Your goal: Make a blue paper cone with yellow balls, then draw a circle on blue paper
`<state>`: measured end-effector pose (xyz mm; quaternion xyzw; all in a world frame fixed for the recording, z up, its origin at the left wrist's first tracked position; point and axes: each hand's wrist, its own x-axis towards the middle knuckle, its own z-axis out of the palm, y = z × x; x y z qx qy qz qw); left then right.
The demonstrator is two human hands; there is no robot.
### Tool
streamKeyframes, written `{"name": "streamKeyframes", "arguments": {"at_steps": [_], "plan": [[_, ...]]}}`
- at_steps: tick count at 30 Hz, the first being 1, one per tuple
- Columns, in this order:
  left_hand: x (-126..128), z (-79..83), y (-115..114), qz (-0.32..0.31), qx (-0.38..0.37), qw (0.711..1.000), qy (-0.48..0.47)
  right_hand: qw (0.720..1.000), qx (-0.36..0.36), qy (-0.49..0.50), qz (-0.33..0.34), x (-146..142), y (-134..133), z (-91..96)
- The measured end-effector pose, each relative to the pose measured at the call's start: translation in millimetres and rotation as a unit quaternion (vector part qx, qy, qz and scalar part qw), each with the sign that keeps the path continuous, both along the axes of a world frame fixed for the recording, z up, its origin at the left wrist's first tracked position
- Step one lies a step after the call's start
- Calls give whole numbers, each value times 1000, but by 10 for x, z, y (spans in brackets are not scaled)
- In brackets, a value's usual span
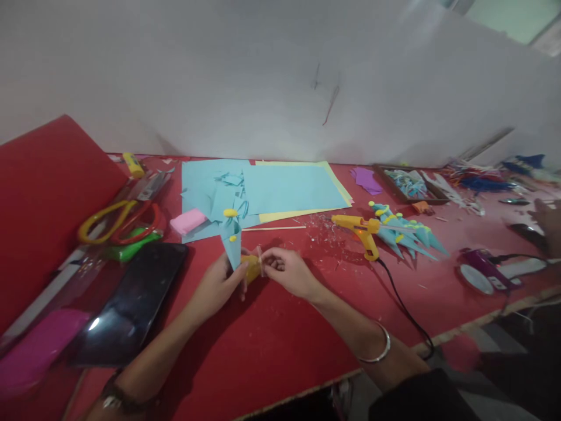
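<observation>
Upright in my left hand point(218, 287) is a light blue folded-paper cone point(234, 245), with a yellow blob near its top and another lower down. A small yellow object point(251, 269) lies between my two hands, its kind unclear, with a pale ring-like edge on its right side. The fingers of my right hand point(290, 272) are curled and pinched together at that pale edge. Whatever sits between those fingertips is too small to make out. Several similar blue cones with yellow dots point(407, 231) lie to the right, beside a yellow glue gun point(362, 231).
Blue sheets point(298, 187) and a pink block point(188, 221) lie behind my hands. Scissors point(120, 225) and a black phone point(134, 304) are left. The glue gun's cord point(403, 304) runs to the front edge. Another person's hand point(547, 225) shows far right, near a purple device point(482, 266).
</observation>
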<state>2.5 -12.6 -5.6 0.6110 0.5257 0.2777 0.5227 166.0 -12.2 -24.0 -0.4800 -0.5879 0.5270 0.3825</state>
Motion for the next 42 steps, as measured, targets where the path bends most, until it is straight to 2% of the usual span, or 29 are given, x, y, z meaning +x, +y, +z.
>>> {"name": "streamKeyframes", "arguments": {"at_steps": [5, 11, 13, 18, 24, 29, 34, 42], "plan": [[-8, -3, 8, -17, 2, 999, 48, 995, 47, -78, -29, -19, -34, -12], [-17, -20, 10, -31, -21, 999, 29, 982, 98, -162, -8, 3, -4, 17], [-14, -18, 14, -40, -25, 999, 22, 982, 88, -165, 3, 10, 31, 26], [9, 20, 23, -49, -39, 998, 21, 996, 23, -85, 28, 10, 87, 14], [18, 39, 16, -46, -44, 998, 18, 997, 34, -73, -15, -28, 40, -7], [16, 31, 20, -41, -41, 998, 25, 998, 7, 10, -59, -8, 55, -14], [8, 44, 21, -46, -37, 998, 25, 973, -39, 130, -186, 113, 138, 12], [-26, 5, 10, -30, -37, 995, -88, 965, -37, 178, -187, 96, 123, 17]]}}
